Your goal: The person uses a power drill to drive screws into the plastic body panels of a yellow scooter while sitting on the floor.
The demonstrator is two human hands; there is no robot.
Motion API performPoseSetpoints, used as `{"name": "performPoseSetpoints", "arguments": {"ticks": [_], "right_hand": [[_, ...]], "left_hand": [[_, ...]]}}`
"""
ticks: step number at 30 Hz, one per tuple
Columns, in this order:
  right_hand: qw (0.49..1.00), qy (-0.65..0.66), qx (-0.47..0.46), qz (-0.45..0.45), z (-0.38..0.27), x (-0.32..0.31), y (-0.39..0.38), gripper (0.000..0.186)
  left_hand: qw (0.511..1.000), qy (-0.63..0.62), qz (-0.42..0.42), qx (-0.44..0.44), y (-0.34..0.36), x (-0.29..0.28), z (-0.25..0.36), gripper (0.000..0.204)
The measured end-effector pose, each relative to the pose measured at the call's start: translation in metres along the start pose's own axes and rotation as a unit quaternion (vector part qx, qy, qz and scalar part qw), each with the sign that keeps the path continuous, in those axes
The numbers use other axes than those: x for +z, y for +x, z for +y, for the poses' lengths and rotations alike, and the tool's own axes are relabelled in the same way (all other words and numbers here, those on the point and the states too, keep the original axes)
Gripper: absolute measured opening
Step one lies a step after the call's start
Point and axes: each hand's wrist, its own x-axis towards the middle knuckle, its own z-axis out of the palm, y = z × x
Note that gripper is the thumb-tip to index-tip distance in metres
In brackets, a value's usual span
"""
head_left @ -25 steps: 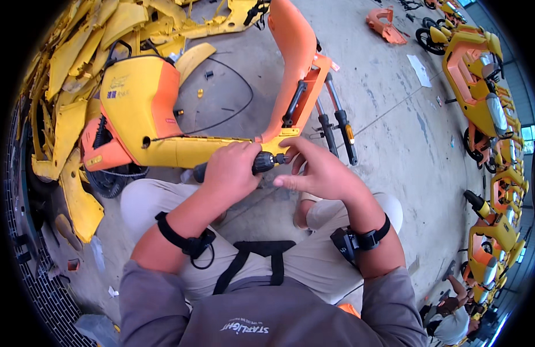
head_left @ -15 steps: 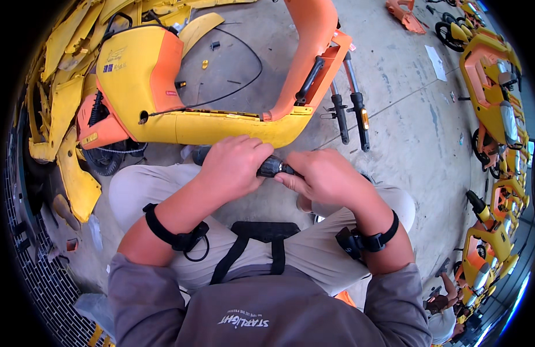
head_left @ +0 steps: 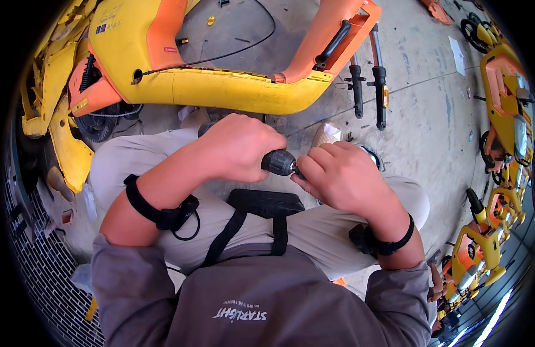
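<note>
My left hand is wrapped round a dark power drill, covering most of its body. The drill's black chuck sticks out past my fingers and points right. At the chuck's tip, my right hand pinches a short dark bit, which my fingers largely hide. Both hands are above my lap. Just beyond them lies a yellow and orange scooter body, its long side toward me.
Two fork tubes lie on the concrete right of the scooter body. Yellow panels are piled at the left. A thin black cable curves over the scooter body. More yellow scooters line the right side.
My right hand has drawn back slightly from the chuck, whose front end now shows more. The scooter body and fork tubes appear higher in the picture as the view has shifted.
</note>
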Motion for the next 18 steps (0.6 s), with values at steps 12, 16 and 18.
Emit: {"name": "performPoseSetpoints", "arguments": {"ticks": [12,16,18], "right_hand": [[0.990,-0.109,-0.080,0.032,-0.002,0.007,-0.003,0.023],[0.984,-0.139,-0.099,0.046,-0.005,0.004,-0.007,0.031],[0.980,-0.145,-0.108,0.082,-0.002,0.008,-0.006,0.031]], "left_hand": [[0.989,-0.072,-0.125,-0.031,-0.003,-0.014,-0.004,0.024],[0.983,-0.086,-0.151,-0.051,-0.004,-0.022,-0.002,0.024],[0.980,-0.100,-0.163,-0.057,-0.005,-0.023,-0.002,0.025]]}}
